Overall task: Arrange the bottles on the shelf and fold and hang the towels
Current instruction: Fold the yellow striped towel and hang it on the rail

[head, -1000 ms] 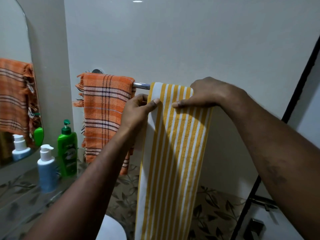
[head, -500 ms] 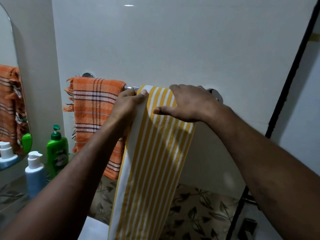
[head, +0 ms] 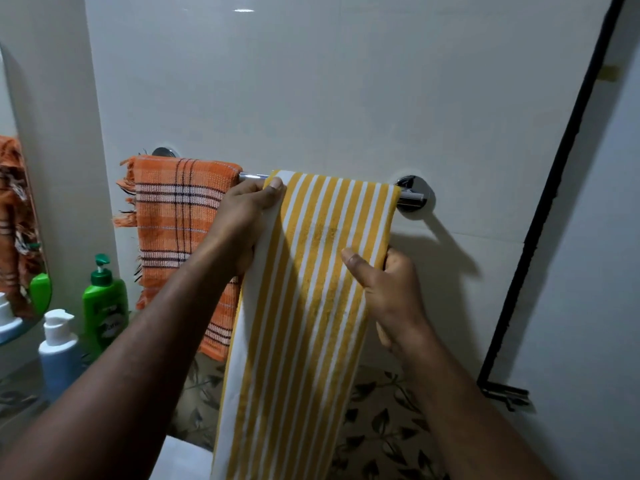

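- The yellow striped towel (head: 322,271) hangs over the towel bar (head: 252,176). Its right edge reaches the right bracket (head: 414,197), and its left edge leaves a short bare stretch of bar before the orange checked towel (head: 180,216).
- The left hand (head: 249,216) grips the striped towel's left edge just under the bar, thumb on the front.
- The right hand (head: 388,289) pinches the right edge lower down, thumb on the front and fingers behind the cloth.
- To the right of the bracket the wall is bare as far as a black vertical strip (head: 554,202).
- A green pump bottle (head: 104,306) and a blue bottle (head: 59,351) stand on the shelf (head: 17,389) at the left, well apart from both hands.
- The bar's left mount (head: 164,152) is mostly hidden by the orange towel. The striped towel's lower end is cut off by the frame, and the left forearm covers part of the orange towel.
- Half a second ago the right hand lay flat on top of the towel at the bar and hid the bracket. It has since dropped to the edge.
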Motion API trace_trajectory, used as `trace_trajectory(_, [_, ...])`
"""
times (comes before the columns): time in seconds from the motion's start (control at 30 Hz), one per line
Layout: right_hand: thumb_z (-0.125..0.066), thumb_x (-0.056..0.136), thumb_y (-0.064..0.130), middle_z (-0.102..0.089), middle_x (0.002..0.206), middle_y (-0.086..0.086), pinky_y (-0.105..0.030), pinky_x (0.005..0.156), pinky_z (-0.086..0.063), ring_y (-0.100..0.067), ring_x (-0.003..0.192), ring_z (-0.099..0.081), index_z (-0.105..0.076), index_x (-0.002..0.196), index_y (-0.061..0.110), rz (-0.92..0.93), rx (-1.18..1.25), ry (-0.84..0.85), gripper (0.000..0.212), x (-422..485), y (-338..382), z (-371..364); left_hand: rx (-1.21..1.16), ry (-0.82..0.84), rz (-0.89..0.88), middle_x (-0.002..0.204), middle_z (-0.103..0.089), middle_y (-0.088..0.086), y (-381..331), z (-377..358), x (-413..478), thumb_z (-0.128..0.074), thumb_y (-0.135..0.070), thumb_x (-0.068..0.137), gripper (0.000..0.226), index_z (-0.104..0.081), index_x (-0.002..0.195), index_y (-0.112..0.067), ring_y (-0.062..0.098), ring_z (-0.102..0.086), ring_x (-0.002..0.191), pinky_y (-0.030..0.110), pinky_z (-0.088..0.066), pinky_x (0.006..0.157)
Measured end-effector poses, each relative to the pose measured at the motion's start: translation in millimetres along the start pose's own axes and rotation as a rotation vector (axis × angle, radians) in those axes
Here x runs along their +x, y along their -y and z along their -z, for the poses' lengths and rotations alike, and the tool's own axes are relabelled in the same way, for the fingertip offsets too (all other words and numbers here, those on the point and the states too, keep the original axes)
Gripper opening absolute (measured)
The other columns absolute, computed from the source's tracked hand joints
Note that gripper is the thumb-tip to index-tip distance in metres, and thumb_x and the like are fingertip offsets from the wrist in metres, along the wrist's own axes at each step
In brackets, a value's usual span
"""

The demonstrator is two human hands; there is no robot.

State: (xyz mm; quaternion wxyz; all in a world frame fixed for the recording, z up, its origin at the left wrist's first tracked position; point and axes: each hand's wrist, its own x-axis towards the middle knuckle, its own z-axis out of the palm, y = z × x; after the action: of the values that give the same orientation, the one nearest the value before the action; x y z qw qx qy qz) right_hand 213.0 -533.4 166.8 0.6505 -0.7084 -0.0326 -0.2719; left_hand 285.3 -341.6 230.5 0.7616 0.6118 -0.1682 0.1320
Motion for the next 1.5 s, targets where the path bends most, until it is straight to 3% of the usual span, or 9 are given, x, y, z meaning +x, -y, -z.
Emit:
trace_trajectory(0.2, [-0.080, 0.092, 0.023, -0.079, 0.113, 0.010, -0.044, 0.099, -0.059, -0.012, 0.106, -0.075, -0.074, 0.110, 0.026, 0.047, 0.063, 0.092, 0.019, 2, 37, 8, -0.041, 0.313, 0.218, 0.125, -0.075, 0.011, 22, 33, -27, -0.068, -0.035, 0.092, 0.039, -0.069, 0.123, -0.011, 0.029, -0.075, 0.110, 0.047, -0.061, 0.091])
trace_trajectory(0.53, [-0.085, 0.084, 0.009, -0.081, 0.095, -0.006, -0.049, 0.092, -0.063, -0.022, 0.093, -0.079, -0.076, 0.093, 0.009, 0.111, -0.009, 0.024, 0.013, 88, 108, 16, 0.095, 0.067, 0.004, 0.095, -0.077, 0.007, -52, 1, 23, -0.073, -0.017, 0.091, 0.015, -0.078, 0.101, -0.008, 0.026, -0.072, 0.083, 0.035, -0.055, 0.076])
trace_trajectory(0.67, [-0.091, 0.071, 0.027, -0.081, 0.095, -0.004, -0.049, 0.086, -0.064, -0.022, 0.090, -0.079, -0.075, 0.096, 0.007, 0.107, -0.210, -0.016, 0.036, 118, 118, 17, 0.238, 0.052, 0.081, 0.102, -0.072, 0.017, -75, -4, 42, -0.080, -0.012, 0.087, 0.025, -0.074, 0.108, -0.001, 0.033, -0.073, 0.092, 0.045, -0.061, 0.087])
trace_trajectory(0.8, [-0.095, 0.063, 0.047, -0.072, 0.117, -0.013, -0.049, 0.092, -0.061, -0.032, 0.108, -0.071, -0.063, 0.098, 0.010, 0.057, -0.641, -0.003, 0.060, 123, 124, 11, 0.679, 0.052, 0.126, 0.098, -0.068, 0.011, -81, -11, 50, -0.085, -0.022, 0.086, 0.034, -0.068, 0.110, -0.004, 0.024, -0.066, 0.086, 0.031, -0.052, 0.064])
trace_trajectory(1.07, [-0.082, 0.082, 0.050, -0.067, 0.113, -0.008, -0.043, 0.087, -0.054, -0.033, 0.104, -0.065, -0.064, 0.111, 0.016, 0.386, -1.223, -0.216, 0.048, 101, 118, 14, 0.926, 0.035, -0.145, 0.100, -0.064, -0.002, -67, -4, 43, -0.073, -0.041, 0.097, 0.024, -0.075, 0.107, -0.019, 0.012, -0.057, 0.083, 0.027, -0.047, 0.065])
trace_trajectory(1.2, [-0.076, 0.085, 0.054, -0.072, 0.096, 0.004, -0.035, 0.078, -0.053, -0.018, 0.088, -0.065, -0.073, 0.090, 0.026, 0.710, -1.040, -0.063, 0.029, 75, 108, 14, 1.073, 0.039, -0.218, 0.118, -0.073, 0.006, -54, 1, 35, -0.058, -0.052, 0.103, 0.038, -0.076, 0.117, -0.022, 0.023, -0.063, 0.102, 0.034, -0.054, 0.088])
trace_trajectory(1.33, [-0.076, 0.087, 0.040, -0.071, 0.090, 0.003, -0.039, 0.076, -0.051, -0.022, 0.085, -0.063, -0.071, 0.087, 0.021, 0.942, -0.947, -0.185, 0.019, 47, 78, 20, 1.457, -0.160, -0.690, 0.121, -0.072, 0.004, -43, 8, 20, -0.054, -0.057, 0.100, 0.039, -0.076, 0.116, -0.030, 0.036, -0.068, 0.102, 0.040, -0.055, 0.079])
trace_trajectory(1.43, [-0.077, 0.088, 0.036, -0.069, 0.083, 0.003, -0.039, 0.071, -0.053, -0.019, 0.073, -0.064, -0.065, 0.088, 0.019, 0.794, -0.710, -0.377, 0.021, 29, 46, 27, 1.463, -0.010, -0.965, 0.131, -0.068, 0.002, -36, 7, 6, -0.045, -0.059, 0.101, 0.047, -0.070, 0.129, -0.030, 0.033, -0.062, 0.113, 0.042, -0.053, 0.089])
trace_trajectory(1.5, [-0.080, 0.085, 0.048, -0.070, 0.088, 0.006, -0.039, 0.073, -0.057, -0.016, 0.076, -0.069, -0.064, 0.099, 0.021, 0.568, -0.644, -0.409, 0.034, 24, 27, 25, 1.436, 0.224, -0.911, 0.143, -0.061, 0.003, -35, -2, 11, -0.039, -0.063, 0.101, 0.058, -0.056, 0.146, -0.032, 0.030, -0.059, 0.125, 0.044, -0.047, 0.103])
